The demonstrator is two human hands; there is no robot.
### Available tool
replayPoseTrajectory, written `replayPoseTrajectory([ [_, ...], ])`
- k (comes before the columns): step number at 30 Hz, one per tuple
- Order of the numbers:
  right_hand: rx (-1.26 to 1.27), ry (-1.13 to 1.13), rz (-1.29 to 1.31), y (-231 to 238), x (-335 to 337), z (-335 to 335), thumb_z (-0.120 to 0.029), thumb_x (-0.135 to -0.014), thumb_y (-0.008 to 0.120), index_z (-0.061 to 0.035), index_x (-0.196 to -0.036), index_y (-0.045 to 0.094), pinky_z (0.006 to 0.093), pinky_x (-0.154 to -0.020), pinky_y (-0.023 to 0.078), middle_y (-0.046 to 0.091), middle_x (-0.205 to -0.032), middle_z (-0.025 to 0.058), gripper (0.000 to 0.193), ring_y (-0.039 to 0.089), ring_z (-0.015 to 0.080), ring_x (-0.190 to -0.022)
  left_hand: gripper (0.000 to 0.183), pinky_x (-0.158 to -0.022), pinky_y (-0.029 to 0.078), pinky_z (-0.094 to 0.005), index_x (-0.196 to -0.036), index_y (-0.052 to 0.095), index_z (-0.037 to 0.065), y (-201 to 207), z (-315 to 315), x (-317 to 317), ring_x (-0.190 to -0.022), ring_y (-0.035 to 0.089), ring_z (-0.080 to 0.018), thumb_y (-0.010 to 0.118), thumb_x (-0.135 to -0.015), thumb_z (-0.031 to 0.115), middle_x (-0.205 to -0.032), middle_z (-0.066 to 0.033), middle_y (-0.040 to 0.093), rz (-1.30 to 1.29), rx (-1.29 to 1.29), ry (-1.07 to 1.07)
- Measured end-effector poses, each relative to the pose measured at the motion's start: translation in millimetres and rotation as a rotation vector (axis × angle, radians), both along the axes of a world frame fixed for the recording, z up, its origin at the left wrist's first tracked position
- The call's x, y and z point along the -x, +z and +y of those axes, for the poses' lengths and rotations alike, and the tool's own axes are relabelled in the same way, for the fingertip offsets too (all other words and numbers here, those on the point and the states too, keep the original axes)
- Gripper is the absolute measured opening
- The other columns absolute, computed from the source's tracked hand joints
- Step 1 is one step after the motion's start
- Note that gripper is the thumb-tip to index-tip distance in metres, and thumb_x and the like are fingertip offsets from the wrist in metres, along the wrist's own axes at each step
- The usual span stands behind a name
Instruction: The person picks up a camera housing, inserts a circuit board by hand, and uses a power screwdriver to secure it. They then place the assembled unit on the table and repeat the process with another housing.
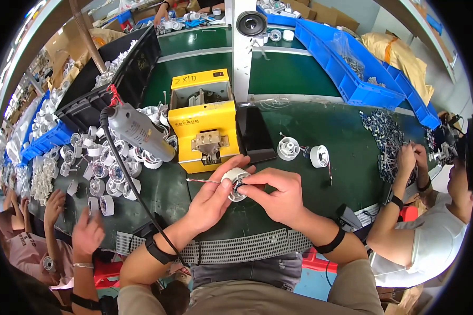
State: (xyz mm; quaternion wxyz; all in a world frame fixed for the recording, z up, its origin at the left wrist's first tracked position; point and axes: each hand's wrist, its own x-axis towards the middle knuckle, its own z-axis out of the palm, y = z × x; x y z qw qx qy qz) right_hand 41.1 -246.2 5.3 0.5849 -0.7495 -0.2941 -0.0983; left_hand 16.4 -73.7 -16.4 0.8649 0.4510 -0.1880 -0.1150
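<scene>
My left hand [207, 205] grips a white round plastic housing [232, 174] between thumb and fingers, above the near side of the green bench. A thin wire [202, 180] with a small white connector sticks out leftward past my left thumb. My right hand [279, 195] is closed in a pinch at the housing's open side. Its fingertips press on a small dark part there, mostly hidden by the fingers. Right of the middle, two similar white housings [288, 148] [319, 156] lie on the bench with wires attached.
A yellow screw feeder [202, 118] stands ahead, beside a dark flat phone-like slab [256, 134]. A grey electric screwdriver [141, 132] hangs at left over many white housings [115, 172]. Blue bins [347, 68] and a pile of wired boards [386, 142] are at right. Co-workers sit on both sides.
</scene>
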Motion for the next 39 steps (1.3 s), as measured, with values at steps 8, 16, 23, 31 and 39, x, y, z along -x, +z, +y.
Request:
replayPoseTrajectory([
  [8,-0.052,0.007,-0.19,-7,-5,3,-0.001,-0.068,0.08,-0.003,-0.089,0.069,0.0279,-0.073,0.052,0.055,-0.093,0.0072,0.024,0.063,0.0169,-0.086,0.057,-0.109,0.03,-0.0388,-0.15,0.009,0.013,1,-2,3,-0.135,0.034,-0.026,0.035,-0.102,0.028,-0.15,-0.0166,0.024,0.042,0.032,0.005],
  [16,-0.057,0.153,0.107,-3,-10,-2,0.003,-0.07,0.076,0.0007,-0.1,0.064,0.0269,-0.077,0.053,0.061,-0.107,0.0119,0.032,0.063,0.0178,-0.091,0.061,-0.109,0.031,-0.0403,-0.151,0.011,0.014,3,1,2,-0.132,0.038,-0.0242,0.043,-0.1,0.024,-0.148,-0.0151,0.029,0.02,0.098,-0.033],
  [23,0.143,0.067,-0.102,-6,-21,2,-0.003,-0.081,0.067,0.0007,-0.098,0.067,0.0284,-0.07,0.051,0.066,-0.095,0.0122,0.016,0.065,0.0209,-0.081,0.049,-0.085,0.048,-0.025,-0.138,0.039,0.0,6,14,-2,-0.096,0.057,-0.0097,0.053,-0.092,0.004,-0.113,-0.0068,0.06,-0.023,-0.552,0.134],
  [31,0.079,-0.056,-0.298,37,-26,80,-0.013,-0.076,0.075,-0.0023,-0.124,0.05,0.035,-0.077,0.052,0.064,-0.097,0.0144,0.055,0.065,0.0249,-0.091,0.044,-0.086,0.052,-0.0325,-0.136,0.039,0.001,-3,18,-4,-0.104,0.058,-0.0172,0.05,-0.094,0.006,-0.119,-0.0099,0.055,0.087,-0.526,0.05],
  [39,0.125,0.096,-0.13,38,-43,140,-0.021,-0.072,0.077,-0.0064,-0.132,0.041,0.0399,-0.081,0.05,0.064,-0.092,0.0128,0.072,0.064,0.0321,-0.09,0.039,-0.086,0.05,-0.0324,-0.131,0.046,0.004,2,24,-9,-0.106,0.056,-0.0174,0.055,-0.094,0.011,-0.119,-0.0093,0.055,0.215,-0.401,0.02],
])
